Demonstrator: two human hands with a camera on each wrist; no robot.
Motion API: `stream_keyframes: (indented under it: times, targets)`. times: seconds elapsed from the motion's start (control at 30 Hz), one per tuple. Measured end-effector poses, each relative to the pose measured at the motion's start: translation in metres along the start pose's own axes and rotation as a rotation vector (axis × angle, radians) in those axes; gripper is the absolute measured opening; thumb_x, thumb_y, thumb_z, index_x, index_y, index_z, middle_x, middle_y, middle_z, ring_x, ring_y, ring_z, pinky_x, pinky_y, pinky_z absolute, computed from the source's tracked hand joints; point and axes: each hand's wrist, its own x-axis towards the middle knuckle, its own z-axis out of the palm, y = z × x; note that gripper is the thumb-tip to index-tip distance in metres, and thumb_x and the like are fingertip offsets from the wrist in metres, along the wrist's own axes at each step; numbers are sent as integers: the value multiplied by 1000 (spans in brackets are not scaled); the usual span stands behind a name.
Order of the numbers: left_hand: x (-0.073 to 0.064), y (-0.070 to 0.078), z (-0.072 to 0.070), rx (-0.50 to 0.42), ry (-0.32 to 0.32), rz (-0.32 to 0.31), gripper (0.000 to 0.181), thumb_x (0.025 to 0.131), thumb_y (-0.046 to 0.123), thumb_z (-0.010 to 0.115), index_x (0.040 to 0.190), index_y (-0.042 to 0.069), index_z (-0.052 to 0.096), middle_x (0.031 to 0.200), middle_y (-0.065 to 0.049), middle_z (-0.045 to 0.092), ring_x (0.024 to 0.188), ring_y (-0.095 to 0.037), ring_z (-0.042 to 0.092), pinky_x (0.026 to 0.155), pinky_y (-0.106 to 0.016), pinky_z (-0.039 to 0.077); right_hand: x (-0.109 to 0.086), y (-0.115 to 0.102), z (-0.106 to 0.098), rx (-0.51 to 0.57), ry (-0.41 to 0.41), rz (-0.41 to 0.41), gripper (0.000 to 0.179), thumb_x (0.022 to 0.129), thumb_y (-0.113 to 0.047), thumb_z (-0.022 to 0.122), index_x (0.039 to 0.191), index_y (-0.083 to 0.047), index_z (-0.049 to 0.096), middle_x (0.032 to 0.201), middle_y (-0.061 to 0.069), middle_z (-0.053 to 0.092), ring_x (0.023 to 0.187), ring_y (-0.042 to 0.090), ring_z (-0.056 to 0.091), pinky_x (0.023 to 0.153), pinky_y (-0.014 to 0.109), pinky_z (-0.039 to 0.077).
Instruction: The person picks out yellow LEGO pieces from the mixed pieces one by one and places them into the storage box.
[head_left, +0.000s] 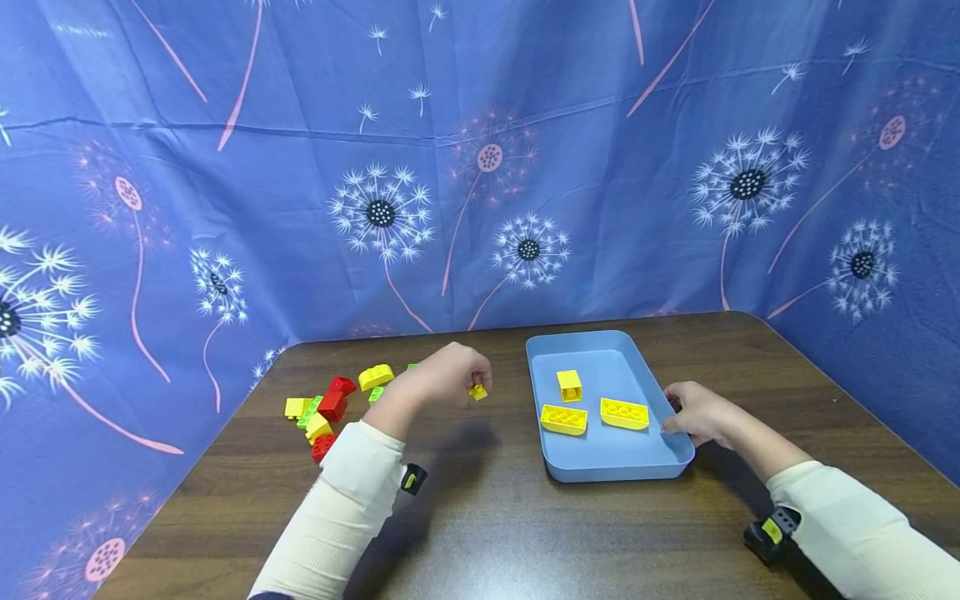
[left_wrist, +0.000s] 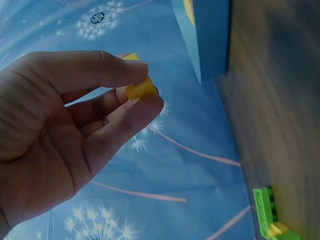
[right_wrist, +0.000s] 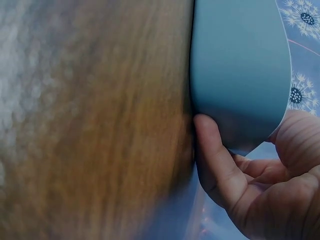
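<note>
My left hand (head_left: 448, 373) pinches a small yellow toy brick (head_left: 477, 392) between thumb and fingers, raised over the table left of the tray. In the left wrist view the brick (left_wrist: 143, 89) shows a round stud between the fingertips. My right hand (head_left: 701, 412) grips the right side of the blue tray (head_left: 615, 472). In the right wrist view the thumb lies at the rim, with a finger low against the tray's outer wall (right_wrist: 240, 60). Inside the tray lie a square yellow brick (head_left: 569, 386) and two longer yellow bricks, one on the left (head_left: 564, 420) and one on the right (head_left: 624, 413).
A loose pile of bricks lies on the table (head_left: 480, 533) to the left, among them a red brick (head_left: 332, 406), a green brick (head_left: 310, 411) and a yellow arched brick (head_left: 376, 377). My left forearm partly covers the pile. A blue dandelion-print cloth (head_left: 450, 208) hangs behind.
</note>
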Motion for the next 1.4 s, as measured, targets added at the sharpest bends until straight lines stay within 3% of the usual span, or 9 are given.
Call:
stream_keyframes:
  times: [0.3,0.8,1.17,1.4]
  targets:
    - [29,14,1,14,-4,75,17,74,-5,69,85,7,71,74,-1,62,68,-11,50,63,-23,44,1,2,0,-11,2,8,53,81,3,69,123,21,43,101,25,55,89,32,62,64,45,58]
    - [66,36,12,-25,-66,53,21,77,-6,68,92,9,72,79,2,61,72,-12,51,63,-19,45,0,3,2,2,-2,4,52,81,3,69,122,21,43,100,24,56,88,31,62,65,46,58]
    - [103,53,14,-3,-106,27,22,78,-4,70,95,10,71,78,2,58,73,-11,49,62,-19,42,1,3,1,10,11,-8,49,80,4,69,120,20,45,97,23,56,84,28,63,64,45,58]
    - [126,67,16,-35,-80,53,19,79,-2,73,93,11,71,77,3,58,72,-10,49,61,-17,43,0,3,0,18,10,-2,51,81,4,69,122,21,43,98,23,56,86,30,62,65,46,58]
